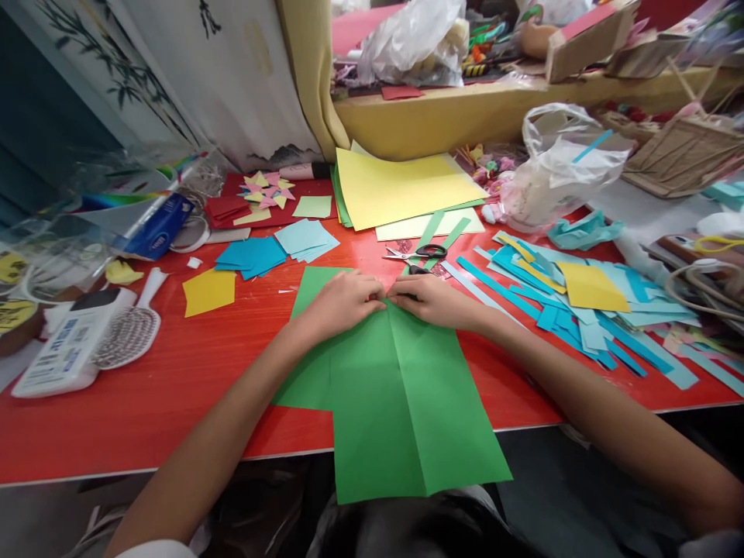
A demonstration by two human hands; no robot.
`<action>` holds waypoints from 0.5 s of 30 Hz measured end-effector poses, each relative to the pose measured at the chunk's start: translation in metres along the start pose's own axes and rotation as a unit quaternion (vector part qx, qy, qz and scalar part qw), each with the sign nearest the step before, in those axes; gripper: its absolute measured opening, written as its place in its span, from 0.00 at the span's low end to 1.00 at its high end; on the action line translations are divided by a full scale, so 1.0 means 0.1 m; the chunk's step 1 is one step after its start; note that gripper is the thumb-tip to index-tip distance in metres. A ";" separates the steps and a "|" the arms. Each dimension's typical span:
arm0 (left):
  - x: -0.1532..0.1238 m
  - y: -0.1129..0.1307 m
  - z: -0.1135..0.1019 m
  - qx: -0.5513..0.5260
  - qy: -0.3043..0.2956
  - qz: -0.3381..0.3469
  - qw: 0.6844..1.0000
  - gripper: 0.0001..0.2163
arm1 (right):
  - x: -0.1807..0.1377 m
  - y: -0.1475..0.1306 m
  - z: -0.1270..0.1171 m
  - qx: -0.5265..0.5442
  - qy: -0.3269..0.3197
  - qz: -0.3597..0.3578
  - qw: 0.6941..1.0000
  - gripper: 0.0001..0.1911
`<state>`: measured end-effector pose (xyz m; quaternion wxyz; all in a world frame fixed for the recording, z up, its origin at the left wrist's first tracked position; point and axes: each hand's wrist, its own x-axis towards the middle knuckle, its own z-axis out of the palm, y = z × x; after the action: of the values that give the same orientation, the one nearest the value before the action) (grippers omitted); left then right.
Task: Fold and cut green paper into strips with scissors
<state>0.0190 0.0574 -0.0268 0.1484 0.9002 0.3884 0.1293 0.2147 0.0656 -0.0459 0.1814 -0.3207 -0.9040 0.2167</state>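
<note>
A large green paper sheet point(401, 395) lies on the red table point(145, 403) in front of me, creased down its middle and hanging over the near edge. My left hand point(342, 301) and my right hand point(433, 301) meet at its far edge, fingers curled and pinching the paper at the crease. A second green sheet point(308, 372) lies under it to the left. Black-handled scissors point(418, 253) rest just beyond my hands.
Yellow and green sheets point(401, 186) are stacked at the back. Blue squares point(273, 249) and a yellow piece point(209, 291) lie to the left, blue and yellow strips point(570, 298) to the right. A hairbrush point(131, 329), a white device point(70, 349) and plastic bags point(552, 174) crowd the edges.
</note>
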 end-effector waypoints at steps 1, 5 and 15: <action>0.00 0.00 0.01 -0.002 0.003 0.001 1.000 0.06 | 0.00 0.00 0.00 0.002 0.001 0.002 1.000 0.11; 0.01 0.00 0.01 -0.036 0.022 -0.007 0.999 0.05 | 0.00 -0.03 -0.02 0.018 0.006 0.014 1.000 0.12; 0.01 0.02 -0.01 -0.030 0.038 0.004 0.999 0.06 | 0.01 -0.07 -0.07 0.048 -0.001 0.041 0.998 0.12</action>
<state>0.0205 0.0571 -0.0251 0.1601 0.8912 0.3863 0.1759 0.2135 0.0629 -0.0366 0.1866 -0.3480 -0.8789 0.2676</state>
